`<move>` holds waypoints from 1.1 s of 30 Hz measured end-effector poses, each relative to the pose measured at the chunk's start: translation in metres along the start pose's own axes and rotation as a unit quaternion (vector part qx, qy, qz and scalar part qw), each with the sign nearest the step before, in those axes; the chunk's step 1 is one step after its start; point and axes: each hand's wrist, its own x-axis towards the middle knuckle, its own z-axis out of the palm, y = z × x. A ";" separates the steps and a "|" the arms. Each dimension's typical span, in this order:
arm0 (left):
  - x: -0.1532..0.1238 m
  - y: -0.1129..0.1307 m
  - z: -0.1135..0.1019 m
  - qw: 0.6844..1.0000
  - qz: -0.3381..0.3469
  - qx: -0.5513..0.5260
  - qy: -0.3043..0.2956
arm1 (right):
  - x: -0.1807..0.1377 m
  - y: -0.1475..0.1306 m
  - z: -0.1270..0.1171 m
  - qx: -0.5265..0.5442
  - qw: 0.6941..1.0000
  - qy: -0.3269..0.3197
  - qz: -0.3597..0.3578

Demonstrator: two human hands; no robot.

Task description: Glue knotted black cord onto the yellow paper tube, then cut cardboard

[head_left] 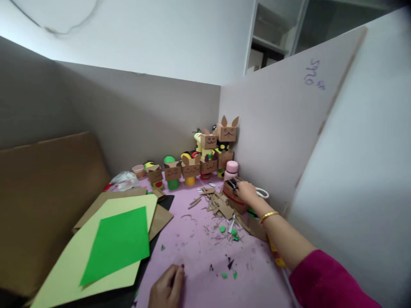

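My right hand (247, 191) reaches forward to a small open cardboard box (230, 197) by the right partition. Its fingers are closed on a small dark object (233, 185) at the box's top. A gold bangle sits on that wrist, and the sleeve is magenta. My left hand (167, 285) rests at the near edge of the pink tabletop (192, 244). The fingers of that hand are curled in and nothing shows in them. Cardboard scraps (218, 205) and green paper bits lie between the two hands.
A green sheet (118, 244) lies on a pale yellow sheet (64, 269) over cardboard at the left. Cardboard box-headed figures (205, 158), a pink bottle (231, 170) and a crumpled plastic bag (123, 180) line the back. White partitions close the back and right.
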 end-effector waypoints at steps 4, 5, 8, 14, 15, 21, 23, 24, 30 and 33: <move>-0.007 0.004 0.002 1.000 -0.005 -0.014 0.010 | -0.006 0.001 0.001 -0.016 1.000 -0.022 -0.004; -0.009 0.005 0.002 1.000 -0.011 -0.011 0.018 | -0.005 0.002 0.001 -0.020 0.999 -0.029 -0.007; -0.014 0.008 0.002 0.999 -0.019 -0.007 0.028 | -0.003 0.008 0.002 -0.027 0.999 -0.041 -0.021; -0.018 0.013 0.001 0.999 -0.017 -0.007 0.036 | -0.008 0.015 0.001 0.001 0.999 0.011 -0.039; -0.019 0.013 0.001 0.999 -0.016 -0.007 0.036 | -0.012 0.014 -0.001 0.009 0.999 0.028 -0.042; -0.019 0.015 0.001 0.999 -0.012 -0.012 0.041 | -0.056 -0.005 -0.016 0.105 0.983 0.123 -0.090; -0.019 0.015 0.001 0.999 -0.009 -0.012 0.042 | -0.084 -0.024 -0.016 0.195 0.964 0.149 -0.105; -0.019 0.015 0.001 0.999 -0.008 -0.011 0.043 | -0.099 -0.037 -0.014 0.262 0.945 0.153 -0.121; -0.022 0.017 0.002 0.998 -0.005 -0.003 0.060 | -0.195 -0.135 0.028 0.491 0.848 0.049 -0.192; -0.026 0.021 -0.007 0.997 -0.006 0.012 0.082 | -0.220 -0.159 0.055 0.570 0.802 0.012 -0.177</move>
